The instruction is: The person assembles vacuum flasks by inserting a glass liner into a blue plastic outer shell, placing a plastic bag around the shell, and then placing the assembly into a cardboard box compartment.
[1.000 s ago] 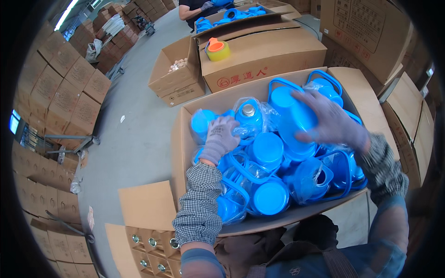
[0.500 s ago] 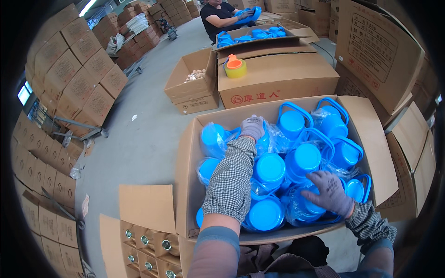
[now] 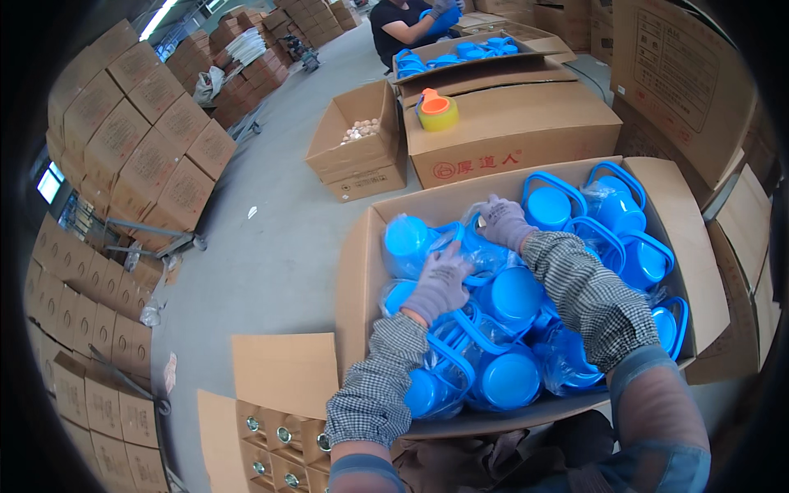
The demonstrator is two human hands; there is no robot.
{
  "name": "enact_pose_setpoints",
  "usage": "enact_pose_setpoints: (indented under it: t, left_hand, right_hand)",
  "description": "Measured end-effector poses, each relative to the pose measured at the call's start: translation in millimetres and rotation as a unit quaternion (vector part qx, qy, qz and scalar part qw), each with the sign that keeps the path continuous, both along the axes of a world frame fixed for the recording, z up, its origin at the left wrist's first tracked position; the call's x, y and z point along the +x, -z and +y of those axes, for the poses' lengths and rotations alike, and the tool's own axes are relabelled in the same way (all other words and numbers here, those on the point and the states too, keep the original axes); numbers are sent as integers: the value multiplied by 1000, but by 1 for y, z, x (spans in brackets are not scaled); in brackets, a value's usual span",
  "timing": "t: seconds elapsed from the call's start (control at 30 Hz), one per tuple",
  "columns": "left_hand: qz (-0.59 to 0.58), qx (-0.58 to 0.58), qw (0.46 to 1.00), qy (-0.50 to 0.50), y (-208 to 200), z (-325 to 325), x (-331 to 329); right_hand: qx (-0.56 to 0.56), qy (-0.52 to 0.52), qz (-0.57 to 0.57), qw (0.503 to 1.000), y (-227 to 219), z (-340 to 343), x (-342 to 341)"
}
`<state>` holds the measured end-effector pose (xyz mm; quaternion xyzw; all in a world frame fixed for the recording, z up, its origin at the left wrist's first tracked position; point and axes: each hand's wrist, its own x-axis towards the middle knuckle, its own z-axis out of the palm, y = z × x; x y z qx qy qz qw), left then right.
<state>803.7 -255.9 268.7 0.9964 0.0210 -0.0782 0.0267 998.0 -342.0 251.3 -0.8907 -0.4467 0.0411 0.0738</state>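
Observation:
Both my gloved hands are inside a large open carton (image 3: 352,308) packed with blue round plastic containers (image 3: 511,380). Many containers have looped blue handles and clear plastic wrapping. My left hand (image 3: 441,283) lies over wrapped containers at the left middle, its fingers spread and touching the clear wrap (image 3: 490,253). Further back, my right hand (image 3: 503,222) curls its fingers at the edge of a wrapped container. What those fingers grip is partly hidden. A handled container (image 3: 547,208) stands just right of that hand.
A closed carton (image 3: 514,131) behind bears a tape dispenser (image 3: 436,112). Left of it, a carton (image 3: 353,160) holds small round pieces. Front left, a divided carton (image 3: 283,353) holds shiny-topped items. A co-worker (image 3: 403,33) handles blue parts beyond. Stacked cartons (image 3: 140,156) stand on a trolley.
My right hand has moved from the front right of the carton to its back middle. My left hand has drawn back toward me and spread its fingers. The view has shifted slightly.

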Motion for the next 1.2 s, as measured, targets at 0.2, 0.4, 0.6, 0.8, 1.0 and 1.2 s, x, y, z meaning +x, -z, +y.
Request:
enact_pose_setpoints:
  t: [0.2, 0.4, 0.6, 0.8, 1.0, 1.2]
  left_hand:
    - [-21, 27, 999, -13, 31, -3, -6]
    - [19, 153, 988, 6, 17, -23, -9]
    - [-9, 145, 987, -75, -4, -9, -5]
    - [-32, 279, 960, -13, 21, 15, 17]
    - [-81, 102, 991, 33, -10, 16, 60]
    - [13, 35, 997, -74, -115, -2, 81]
  right_hand:
    - [280, 22, 120, 952, -31, -30, -23]
    - [337, -33, 553, 761, -150, 52, -40]
    - [362, -18, 499, 787, -207, 134, -35]
    - [351, -6, 425, 834, -108, -18, -54]
    - [265, -41, 127, 955, -28, -160, -30]
    - [240, -72, 83, 964, 3, -180, -20]
